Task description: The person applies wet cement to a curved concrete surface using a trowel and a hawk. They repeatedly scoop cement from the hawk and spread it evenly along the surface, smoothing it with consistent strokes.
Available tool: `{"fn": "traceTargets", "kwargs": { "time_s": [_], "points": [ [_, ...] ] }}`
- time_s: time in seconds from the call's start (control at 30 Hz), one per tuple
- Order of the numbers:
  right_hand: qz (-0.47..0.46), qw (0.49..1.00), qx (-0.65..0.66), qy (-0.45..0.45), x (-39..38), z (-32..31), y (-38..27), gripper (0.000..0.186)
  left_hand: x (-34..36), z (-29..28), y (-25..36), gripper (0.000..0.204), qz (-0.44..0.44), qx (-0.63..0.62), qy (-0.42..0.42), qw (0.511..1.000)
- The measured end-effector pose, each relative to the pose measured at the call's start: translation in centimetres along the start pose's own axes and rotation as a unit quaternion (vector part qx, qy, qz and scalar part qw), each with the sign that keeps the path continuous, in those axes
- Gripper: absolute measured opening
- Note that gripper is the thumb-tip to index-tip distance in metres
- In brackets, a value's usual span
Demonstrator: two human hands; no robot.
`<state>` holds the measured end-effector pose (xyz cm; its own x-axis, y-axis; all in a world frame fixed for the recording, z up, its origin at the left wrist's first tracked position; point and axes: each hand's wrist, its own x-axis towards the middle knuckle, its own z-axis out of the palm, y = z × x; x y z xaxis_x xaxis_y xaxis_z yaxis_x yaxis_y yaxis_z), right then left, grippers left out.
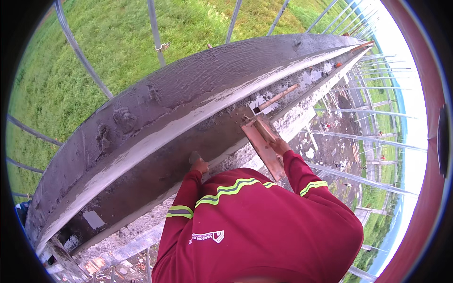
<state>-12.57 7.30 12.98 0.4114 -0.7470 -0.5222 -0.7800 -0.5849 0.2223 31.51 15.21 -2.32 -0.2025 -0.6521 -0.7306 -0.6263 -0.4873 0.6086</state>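
A reddish-brown rectangular float with a raised lengthwise handle (pixel 265 152) slants across the near edge of a long, dark grey channel (pixel 160 175), its far end over the channel and its near end beside the person's maroon sleeve. The right hand (pixel 281 147) is wrapped around the handle side of this float. The left hand (pixel 200 166), lower down the channel, has its fingers curled on a small grey piece (pixel 194 156), whose kind is too small to tell. The step in hand looks like smoothing or dressing the channel; the next move would call for a flat, even float and light pressure along the surface. Just past the float, a brown, stick-like length (pixel 278 97) lies in the channel. Beyond rises a curved wall of rough grey plaster (pixel 188 82), then slim metal poles (pixel 154 30) and green grass (pixel 106 35).
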Motion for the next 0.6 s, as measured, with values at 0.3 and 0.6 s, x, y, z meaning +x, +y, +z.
{"fn": "traceTargets", "kwargs": {
  "time_s": [0.3, 0.6],
  "points": [
    [0.050, 0.996, 0.065, -0.029, 1.8, 2.0, 0.6, 0.017, -4.6, -7.2, -2.7, 0.035, -0.051, -0.197, 0.079, 0.976],
    [0.134, 0.925, 0.355, -0.013, 7.9, -2.2, -3.4, 0.054, -26.6, -12.5, -3.2, 0.030, -0.049, -0.255, 0.234, 0.937]
  ]
}}
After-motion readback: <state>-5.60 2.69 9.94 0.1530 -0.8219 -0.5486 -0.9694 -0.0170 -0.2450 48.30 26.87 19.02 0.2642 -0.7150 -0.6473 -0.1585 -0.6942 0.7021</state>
